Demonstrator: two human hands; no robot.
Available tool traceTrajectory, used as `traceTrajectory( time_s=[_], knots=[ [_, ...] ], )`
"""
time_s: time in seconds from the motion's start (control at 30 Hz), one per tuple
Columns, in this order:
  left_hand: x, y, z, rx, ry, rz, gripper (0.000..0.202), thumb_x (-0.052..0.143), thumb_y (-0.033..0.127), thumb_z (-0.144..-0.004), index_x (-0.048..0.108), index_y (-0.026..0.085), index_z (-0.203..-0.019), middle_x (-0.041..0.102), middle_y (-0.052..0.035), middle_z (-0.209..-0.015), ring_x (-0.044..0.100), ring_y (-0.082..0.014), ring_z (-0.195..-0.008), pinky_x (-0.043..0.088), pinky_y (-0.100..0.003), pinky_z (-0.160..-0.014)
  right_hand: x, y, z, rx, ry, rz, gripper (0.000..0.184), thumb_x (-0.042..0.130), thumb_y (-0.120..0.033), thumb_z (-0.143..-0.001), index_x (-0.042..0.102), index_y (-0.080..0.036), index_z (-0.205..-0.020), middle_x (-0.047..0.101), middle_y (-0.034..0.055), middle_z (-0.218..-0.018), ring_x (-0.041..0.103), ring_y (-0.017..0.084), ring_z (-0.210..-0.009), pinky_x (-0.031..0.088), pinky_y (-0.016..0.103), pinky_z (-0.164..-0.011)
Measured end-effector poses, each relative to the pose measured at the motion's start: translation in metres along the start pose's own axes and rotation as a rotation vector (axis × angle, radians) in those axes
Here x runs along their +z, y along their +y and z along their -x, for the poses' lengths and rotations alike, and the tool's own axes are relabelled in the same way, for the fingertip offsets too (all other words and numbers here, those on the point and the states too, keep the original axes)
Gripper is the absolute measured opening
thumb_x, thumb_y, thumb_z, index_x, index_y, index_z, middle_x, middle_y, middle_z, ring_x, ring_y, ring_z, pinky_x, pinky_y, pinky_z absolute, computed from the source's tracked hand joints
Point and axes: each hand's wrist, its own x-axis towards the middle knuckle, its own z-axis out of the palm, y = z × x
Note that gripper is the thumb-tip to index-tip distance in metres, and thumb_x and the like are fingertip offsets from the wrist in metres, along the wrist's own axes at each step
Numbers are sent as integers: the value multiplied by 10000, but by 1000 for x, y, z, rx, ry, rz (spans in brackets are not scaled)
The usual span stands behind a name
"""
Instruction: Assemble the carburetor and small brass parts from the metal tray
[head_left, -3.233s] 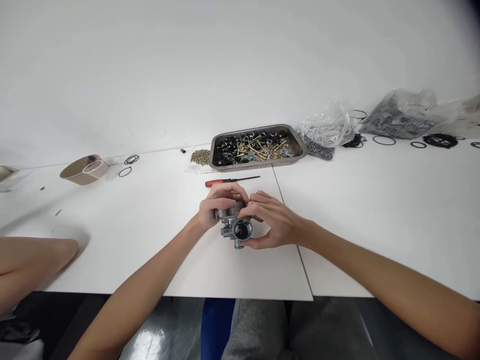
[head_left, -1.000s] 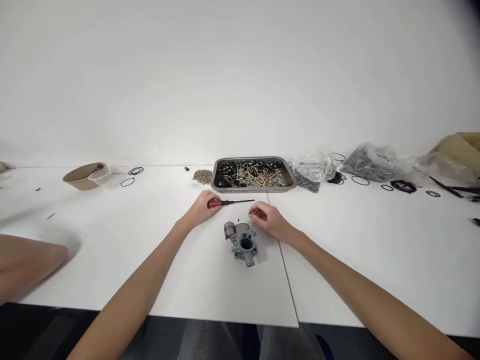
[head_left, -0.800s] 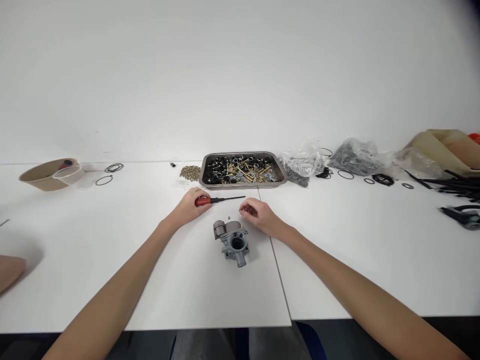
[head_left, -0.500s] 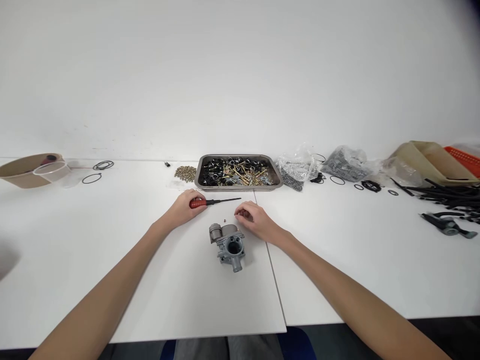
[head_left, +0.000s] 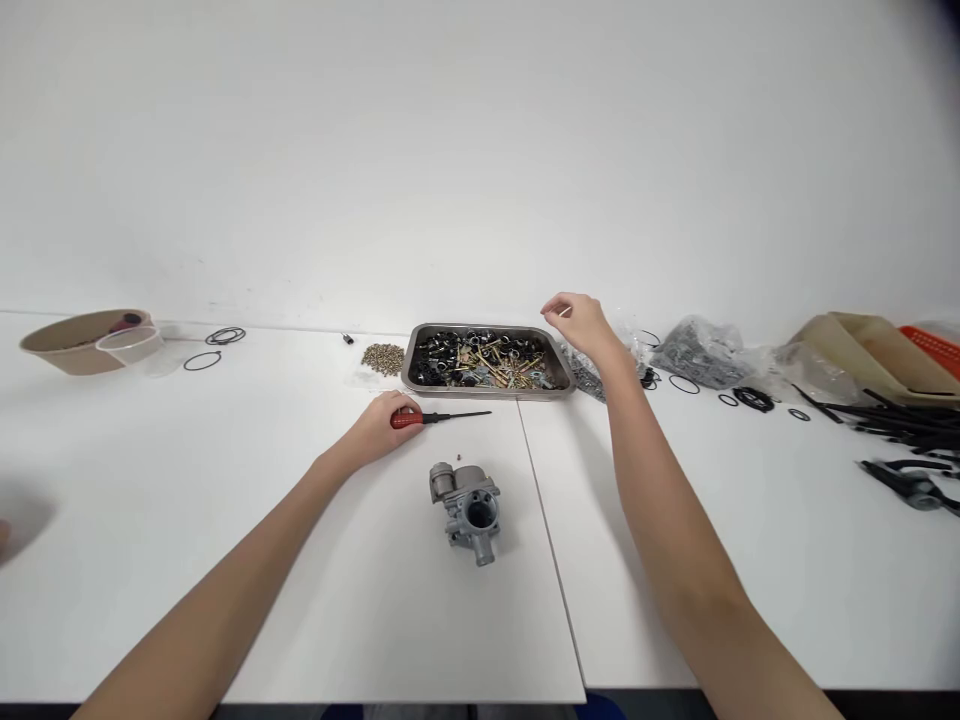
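My left hand [head_left: 382, 428] is closed round the red handle of a screwdriver [head_left: 435, 417], whose dark shaft points right along the table. My right hand [head_left: 576, 318] is raised over the right end of a metal tray [head_left: 487, 393], its fingers drawn together in a pinch. Whatever is between those fingertips is too small to make out. On the table in front of me stands a grey metal carburetor [head_left: 472, 510], its round bore facing me, with neither hand touching it. A tiny reddish part [head_left: 459, 457] lies just behind it.
Small black, brass and silver parts fill the tray. Left of it are a pile of brass pieces [head_left: 383, 359], black rings [head_left: 225, 336] and a tan tub [head_left: 82, 345]. To the right lie bagged parts [head_left: 697, 352], black hoses [head_left: 892, 420] and a beige bin [head_left: 877, 355].
My right hand has lifted from beside the carburetor, going up and right to the tray's right end. My left hand keeps its hold on the screwdriver. The whole view has shifted slightly.
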Motion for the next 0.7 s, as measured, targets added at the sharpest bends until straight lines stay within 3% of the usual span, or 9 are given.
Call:
traceTrajectory(
  time_s=[0.13, 0.3, 0.57, 0.7],
  knots=[
    [0, 0, 0, 9, -2, -13, 241, 595, 411, -803, 642, 203, -915, 607, -57, -954, 549, -223, -914, 431, -385, -873, 42, 38, 2, 44, -148, 229, 274, 512, -52, -780, 666, -154, -983, 666, 71, -975, 570, 190, -940, 429, 306, -858],
    [-1, 1, 0, -4, -5, -23, 252, 594, 419, -801, 642, 201, -918, 612, -59, -952, 551, -224, -909, 434, -390, -873, 71, 53, 12, 56, -198, 335, 281, 532, 6, -706, 661, -164, -888, 628, 113, -942, 467, 286, -1096, 332, 436, -971],
    [-1, 3, 2, -7, 3, -31, 269, 596, 432, -804, 654, 204, -934, 618, -68, -981, 556, -228, -929, 450, -398, -876, 61, 54, 10, 14, -257, 274, 203, 582, -31, -699, 673, -173, -810, 647, 60, -864, 516, 237, -1010, 308, 444, -1011],
    [-1, 8, 4, 7, 77, -10, 255, 563, 419, -836, 662, 201, -924, 606, -72, -968, 555, -222, -939, 456, -386, -873, 41, 46, 5, 18, -305, 207, 184, 608, -43, -695, 695, -168, -799, 674, 34, -843, 577, 169, -823, 406, 349, -914]
  ],
)
